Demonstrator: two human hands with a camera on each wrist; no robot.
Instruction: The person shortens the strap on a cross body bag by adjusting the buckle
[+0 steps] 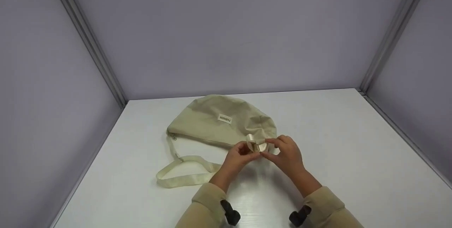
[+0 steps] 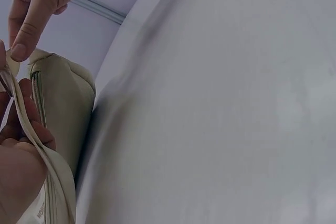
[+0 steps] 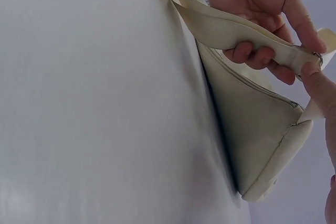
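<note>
A beige fabric shoulder bag [image 1: 204, 118] lies on its side, its strap [image 1: 185, 180] looping out to the left and back to the hands. Over the bag's near right edge, my left hand [image 1: 236, 160] grips the strap between thumb and curled fingers. From the other side my right hand [image 1: 287, 154] pinches the strap's folded end with thumb and fingertips. In the right wrist view a small metal buckle [image 3: 318, 57] shows between the two thumbs. The strap passes across the left hand's fingers and hangs down beside the bag's zipper [image 3: 252, 80].
The bag rests on a white table [image 1: 353, 150] with grey walls [image 1: 240, 37] on three sides. A small FASHION label [image 1: 225, 118] is sewn on the bag's face. Black wrist mounts [image 1: 231, 214] sit at both beige sleeves.
</note>
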